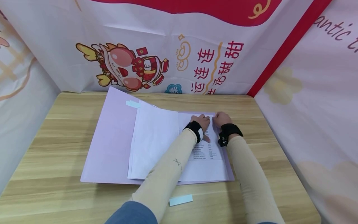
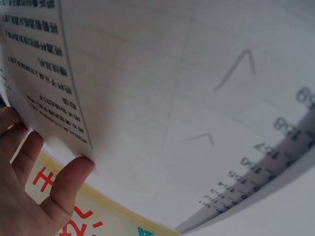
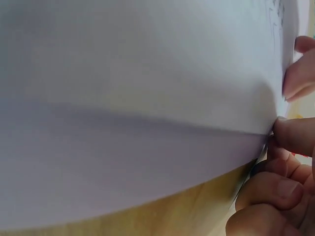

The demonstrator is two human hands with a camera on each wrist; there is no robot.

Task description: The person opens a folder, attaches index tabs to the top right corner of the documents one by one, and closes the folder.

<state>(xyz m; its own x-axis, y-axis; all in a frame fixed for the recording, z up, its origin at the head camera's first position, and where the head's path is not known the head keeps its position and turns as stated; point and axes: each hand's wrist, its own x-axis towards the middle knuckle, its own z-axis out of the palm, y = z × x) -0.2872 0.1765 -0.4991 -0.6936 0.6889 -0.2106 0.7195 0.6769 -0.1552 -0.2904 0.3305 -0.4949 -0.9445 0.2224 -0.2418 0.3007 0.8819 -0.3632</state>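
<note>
A lavender folder (image 1: 110,146) lies open on the table, holding white printed sheets (image 1: 156,137). My left hand (image 1: 202,124) rests with spread fingers on the printed page at the right, near its top. In the left wrist view, the thumb (image 2: 71,182) and fingertips touch the page beside rows of small text. At the upper right corner, my right hand (image 1: 222,119) pinches the folder's edge. The right wrist view has its thumb (image 3: 295,135) at the page's edge and the other fingers curled below, partly hidden.
A pale blue paper strip (image 1: 181,200) lies on the wooden table (image 1: 42,155) in front of the folder. Another pale blue strip (image 1: 133,104) sticks out at the top of the left sheets. Behind stands a printed white cloth (image 1: 156,31).
</note>
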